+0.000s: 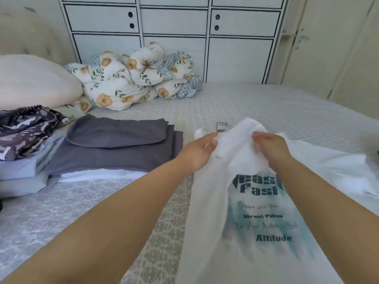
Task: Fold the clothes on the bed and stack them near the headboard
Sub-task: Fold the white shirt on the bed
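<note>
Words show in dark green on the white T-shirt (256, 212). The big letters at the top are partly hidden by a fold and read something like "eas" and "Fas". Lower down, a thin line seems to say "Create your path". Below it comes a blurry bold line, then a thin one that starts "Be Your", and at the bottom "Attitude" in bold. A soft green smudge sits behind the words.

Both hands hold the top of the shirt, bunched up and lifted off the bed (266, 103). The left hand (200, 149) pinches the cloth with its fingers curled. The right hand (268, 147) grips a fold, fingers curled over it. The rest of the shirt hangs down toward the camera and spreads out to the right on the bed.

To the left lies a folded grey pile (117, 144) with a white piece under it. Further left is a pale blue pile with a dark patterned cloth (26, 130) on top. Both piles sit near the cream pillow (34, 83) and the flowery blanket (133, 78).

A small dark card (222, 127) lies on the bed just past the hands; its writing is too small to read. Bare bed stretches behind the hands up to the white cupboard (174, 23), and also in front of the grey pile.
</note>
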